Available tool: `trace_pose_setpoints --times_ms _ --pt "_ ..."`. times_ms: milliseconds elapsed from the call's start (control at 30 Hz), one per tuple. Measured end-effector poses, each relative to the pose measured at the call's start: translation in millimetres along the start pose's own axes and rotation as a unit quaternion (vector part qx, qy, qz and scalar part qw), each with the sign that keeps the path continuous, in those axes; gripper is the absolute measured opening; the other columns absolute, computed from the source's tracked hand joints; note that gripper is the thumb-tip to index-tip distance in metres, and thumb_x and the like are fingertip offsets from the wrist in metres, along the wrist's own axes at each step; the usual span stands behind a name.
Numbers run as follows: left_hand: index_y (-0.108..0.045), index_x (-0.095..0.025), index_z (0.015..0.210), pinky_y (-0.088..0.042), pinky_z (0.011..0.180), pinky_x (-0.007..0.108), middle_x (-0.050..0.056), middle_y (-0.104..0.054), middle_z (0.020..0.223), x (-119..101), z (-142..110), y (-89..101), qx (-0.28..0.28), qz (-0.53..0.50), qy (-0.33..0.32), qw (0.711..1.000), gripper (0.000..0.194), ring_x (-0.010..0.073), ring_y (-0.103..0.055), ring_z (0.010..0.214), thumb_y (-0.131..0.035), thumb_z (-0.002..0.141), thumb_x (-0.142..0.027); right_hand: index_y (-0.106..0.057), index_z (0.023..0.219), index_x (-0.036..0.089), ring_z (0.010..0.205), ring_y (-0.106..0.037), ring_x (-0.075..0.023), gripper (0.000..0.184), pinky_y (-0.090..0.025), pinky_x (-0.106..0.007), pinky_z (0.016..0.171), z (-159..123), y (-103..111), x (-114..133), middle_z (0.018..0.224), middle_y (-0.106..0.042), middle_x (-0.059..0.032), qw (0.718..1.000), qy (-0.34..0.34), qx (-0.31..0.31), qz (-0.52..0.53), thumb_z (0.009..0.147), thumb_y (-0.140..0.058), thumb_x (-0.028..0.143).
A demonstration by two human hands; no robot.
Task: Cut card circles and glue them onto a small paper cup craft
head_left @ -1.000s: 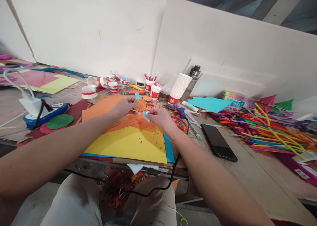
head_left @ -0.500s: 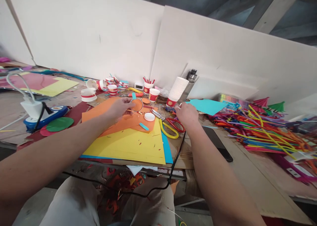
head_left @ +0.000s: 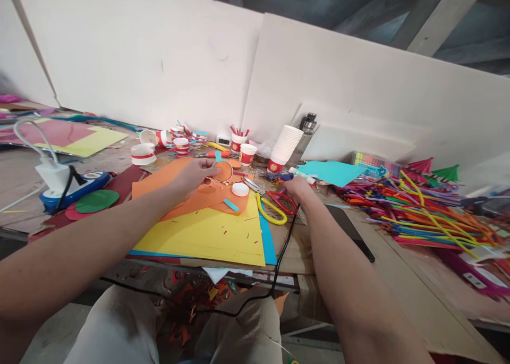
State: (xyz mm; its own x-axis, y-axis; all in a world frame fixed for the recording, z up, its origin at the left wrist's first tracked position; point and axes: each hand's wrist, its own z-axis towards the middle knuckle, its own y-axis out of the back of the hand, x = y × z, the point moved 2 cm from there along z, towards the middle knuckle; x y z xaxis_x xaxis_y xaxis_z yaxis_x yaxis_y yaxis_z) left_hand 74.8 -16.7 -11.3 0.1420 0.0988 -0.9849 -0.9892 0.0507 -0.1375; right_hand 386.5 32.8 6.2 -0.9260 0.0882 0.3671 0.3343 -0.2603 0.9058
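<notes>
Lying near scissors [head_left: 261, 209], a glue gun [head_left: 286, 176] is met by the curled right hand [head_left: 299, 188], grip unclear; an orange disc [head_left: 223, 171] is pinched by the left hand [head_left: 195, 175].

Single head-worn camera, near, facing forward and down across table [head_left: 19, 177] toward white panels [head_left: 151, 50].

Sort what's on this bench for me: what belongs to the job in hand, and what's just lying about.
Likely part of the job:
- orange disc, held in the left hand
- blue strip, at the disc's rim
- glue gun, at the right hand; grip unclear

Seemingly just lying about:
- phone
- bottle
- clock
- pipe cleaners
</notes>
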Motion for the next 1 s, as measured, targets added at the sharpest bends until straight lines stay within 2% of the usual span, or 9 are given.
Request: trace_pose_setpoints --times_ms 133,267,367,433,567,700,800,1000 --pt "-0.064 -0.015 0.07 -0.038 0.053 0.021 0.001 -0.062 0.071 -1.9 2.2 2.9 -0.014 -0.014 0.017 1.0 0.025 0.0076 -0.05 0.059 -0.084 0.062 -0.027 -0.072 0.106 0.007 0.097 -0.071 -0.0317 0.031 -0.051 -0.035 0.077 -7.0 3.0 10.2 0.106 -0.074 -0.0242 0.999 -0.046 0.013 0.004 0.082 -0.059 0.022" --pt "-0.062 -0.015 0.071 -0.035 0.049 0.021 0.001 -0.062 0.069 -5.0 6.1 10.3 -0.038 -0.083 0.036 0.995 0.025 0.0074 -0.05 0.057 -0.083 0.059 -0.019 -0.068 0.115 0.012 0.107 -0.068 -0.0297 0.035 -0.049 -0.033 0.084 -18.1 10.6 24.3 0.116 -0.072 -0.0193 0.999 -0.026 -0.012 0.03 0.085 -0.054 0.023" --pt "-0.063 -0.014 0.074 -0.036 0.049 0.021 0.001 -0.063 0.069 -5.9 8.5 15.5 -0.063 -0.111 0.05 0.991 0.023 0.0079 -0.052 0.057 -0.081 0.059 -0.014 -0.062 0.119 0.013 0.105 -0.066 -0.0285 0.039 -0.049 -0.034 0.084 -23.5 15.0 32.4 0.116 -0.071 -0.0169 0.994 0.007 -0.052 0.099 0.082 -0.056 0.023" --pt "-0.063 -0.014 0.073 -0.034 0.049 0.021 0.001 -0.063 0.067 -5.7 9.6 17.2 -0.072 -0.113 0.056 0.989 0.022 0.0078 -0.052 0.056 -0.08 0.059 -0.013 -0.057 0.121 0.014 0.097 -0.066 -0.0256 0.045 -0.049 -0.033 0.08 -26.5 15.0 38.1 0.113 -0.071 -0.0143 0.983 0.027 -0.064 0.171 0.077 -0.06 0.023" --pt "-0.06 -0.015 0.071 -0.032 0.047 0.021 -0.001 -0.06 0.063 -5.3 10.3 16.7 -0.075 -0.104 0.057 0.99 0.023 0.0071 -0.05 0.054 -0.08 0.06 -0.013 -0.053 0.118 0.017 0.082 -0.063 -0.0189 0.044 -0.05 -0.03 0.072 -38.4 11.6 55.8 0.103 -0.071 -0.0074 0.944 0.087 -0.027 0.316 0.074 -0.059 0.024" --pt "-0.06 -0.014 0.071 -0.034 0.046 0.02 -0.001 -0.06 0.065 -7.2 8.5 14.6 -0.078 -0.086 0.056 0.992 0.022 0.0064 -0.05 0.053 -0.08 0.06 -0.012 -0.056 0.111 0.018 0.086 -0.061 -0.0184 0.04 -0.051 -0.031 0.076 -62.1 15.0 78.6 0.101 -0.07 -0.0038 0.902 0.185 0.017 0.389 0.073 -0.065 0.028" --pt "-0.059 -0.015 0.068 -0.033 0.044 0.019 -0.001 -0.059 0.063 -8.9 6.5 12.8 -0.078 -0.087 0.057 0.991 0.022 0.0064 -0.048 0.051 -0.079 0.061 -0.009 -0.059 0.105 0.017 0.087 -0.062 -0.0201 0.033 -0.051 -0.034 0.079 -80.4 17.8 91.7 0.1 -0.07 -0.0045 0.903 0.224 0.042 0.364 0.074 -0.066 0.027" --pt "-0.057 -0.015 0.065 -0.032 0.042 0.018 -0.001 -0.056 0.059 -10.4 4.6 9.7 -0.08 -0.084 0.061 0.991 0.02 0.0061 -0.045 0.049 -0.076 0.062 -0.007 -0.055 0.128 0.018 0.107 -0.064 -0.0287 0.042 -0.05 -0.046 0.095 -100.6 12.8 102.4 0.12 -0.069 -0.0125 0.936 0.248 0.018 0.251 0.086 -0.058 0.024"
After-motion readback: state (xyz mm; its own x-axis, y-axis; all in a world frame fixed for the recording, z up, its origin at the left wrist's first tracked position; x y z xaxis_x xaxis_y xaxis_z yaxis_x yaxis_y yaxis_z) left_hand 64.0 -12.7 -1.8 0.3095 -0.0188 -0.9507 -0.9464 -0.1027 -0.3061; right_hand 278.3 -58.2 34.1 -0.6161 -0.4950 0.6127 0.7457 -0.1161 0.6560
